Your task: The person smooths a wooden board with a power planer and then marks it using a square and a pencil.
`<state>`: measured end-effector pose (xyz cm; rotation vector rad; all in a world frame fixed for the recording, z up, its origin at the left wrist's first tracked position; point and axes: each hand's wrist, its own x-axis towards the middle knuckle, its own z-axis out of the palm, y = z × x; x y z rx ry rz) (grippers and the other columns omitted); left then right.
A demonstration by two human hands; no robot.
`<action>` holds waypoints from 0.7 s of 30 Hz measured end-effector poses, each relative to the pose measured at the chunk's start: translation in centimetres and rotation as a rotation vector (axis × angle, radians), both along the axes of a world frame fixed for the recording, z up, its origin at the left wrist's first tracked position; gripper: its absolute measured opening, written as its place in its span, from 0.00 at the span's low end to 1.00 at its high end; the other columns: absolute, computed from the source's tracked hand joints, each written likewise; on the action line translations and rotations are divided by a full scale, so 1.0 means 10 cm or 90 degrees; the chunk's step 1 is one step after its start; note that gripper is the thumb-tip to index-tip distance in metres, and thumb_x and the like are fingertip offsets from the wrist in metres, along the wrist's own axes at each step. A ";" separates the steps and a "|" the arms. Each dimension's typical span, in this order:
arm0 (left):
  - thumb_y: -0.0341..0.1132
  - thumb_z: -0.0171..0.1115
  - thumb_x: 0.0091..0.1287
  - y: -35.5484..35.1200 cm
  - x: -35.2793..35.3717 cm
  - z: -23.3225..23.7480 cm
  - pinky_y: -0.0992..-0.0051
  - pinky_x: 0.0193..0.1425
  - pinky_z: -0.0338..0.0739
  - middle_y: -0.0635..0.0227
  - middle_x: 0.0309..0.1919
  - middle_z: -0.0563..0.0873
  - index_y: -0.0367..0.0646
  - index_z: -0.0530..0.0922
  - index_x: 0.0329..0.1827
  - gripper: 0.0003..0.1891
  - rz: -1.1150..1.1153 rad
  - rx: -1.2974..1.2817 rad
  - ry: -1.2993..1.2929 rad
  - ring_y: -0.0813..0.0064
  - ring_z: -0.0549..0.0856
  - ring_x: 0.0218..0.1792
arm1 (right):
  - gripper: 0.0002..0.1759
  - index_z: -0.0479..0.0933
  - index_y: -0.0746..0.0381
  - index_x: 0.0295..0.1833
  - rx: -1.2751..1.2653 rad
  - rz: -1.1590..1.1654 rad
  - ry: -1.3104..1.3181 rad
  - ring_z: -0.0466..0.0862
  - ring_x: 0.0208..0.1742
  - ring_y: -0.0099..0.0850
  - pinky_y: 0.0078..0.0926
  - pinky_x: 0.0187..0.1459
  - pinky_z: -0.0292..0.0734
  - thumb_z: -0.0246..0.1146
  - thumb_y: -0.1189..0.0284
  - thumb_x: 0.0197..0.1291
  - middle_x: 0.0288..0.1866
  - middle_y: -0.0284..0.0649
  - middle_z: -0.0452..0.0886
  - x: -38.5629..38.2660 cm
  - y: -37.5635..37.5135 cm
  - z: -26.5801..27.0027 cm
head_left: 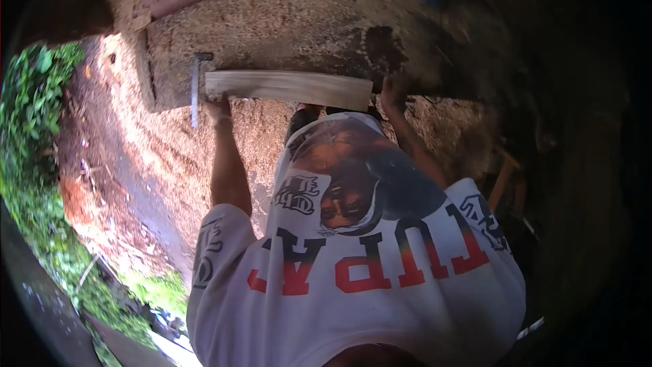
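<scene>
Tee [380, 299] w/ red "TUPA" print; L hand [219, 107], R hand [392, 90] on plank [288, 88]

One wooden board [288, 88]; one metal bar [195, 92]; one sawdust-covered bench [285, 24]; two hands: left hand [219, 107], right hand [392, 90].

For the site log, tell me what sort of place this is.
Likely an outdoor sawmill: sawdust everywhere, left hand and right hand holding a plank, bushes alongside.

White T-shirt [380, 299]: red-and-black block letters "TUPA", upside down in view, below portrait print [353, 183]; gothic lettering left of portrait and on both sleeves, unreadable
</scene>
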<state>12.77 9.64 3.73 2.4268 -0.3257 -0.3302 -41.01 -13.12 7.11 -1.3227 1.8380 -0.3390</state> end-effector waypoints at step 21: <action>0.43 0.64 0.75 0.41 -2.85 0.59 0.68 0.45 0.81 0.67 0.52 0.91 0.44 0.82 0.68 0.22 0.292 -0.261 0.537 0.73 0.90 0.50 | 0.64 0.62 0.60 0.83 0.061 0.972 0.000 0.77 0.69 0.54 0.47 0.68 0.75 0.80 0.59 0.36 0.69 0.56 0.77 1.02 -1.23 0.84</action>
